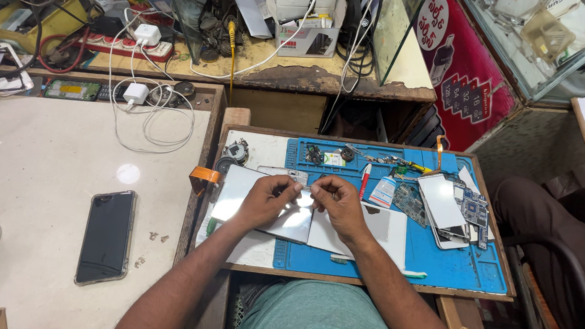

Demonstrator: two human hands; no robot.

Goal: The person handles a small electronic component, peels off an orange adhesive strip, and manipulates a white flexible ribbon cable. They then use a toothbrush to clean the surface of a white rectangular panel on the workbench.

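Centrally, a flat, glossy screen panel is held low over the blue work mat, its surface tilted slightly and reflecting pale light. Its near right corner is overlapped by the left hand, whose fingers are curled and pinched together at the panel's upper edge. The right hand is brought close against it, fingertips pressed together in a pinch at the same edge (whether something small is caught between them cannot be told). Under the panel a white rectangular sheet is laid on the mat.

Just right of the hands, a small white tube with a blue label and a red-tipped tool are set on the mat. Further right, a green circuit board, an opened phone body and a blue circuit board are grouped close together. Along the mat's far edge, small parts and tweezers are scattered. An orange tape roll is seen at the tray's left edge.

On the pale counter to the left, a dark phone is laid face up, well apart from the mat, and a white charger with coiled cable is placed beyond it.
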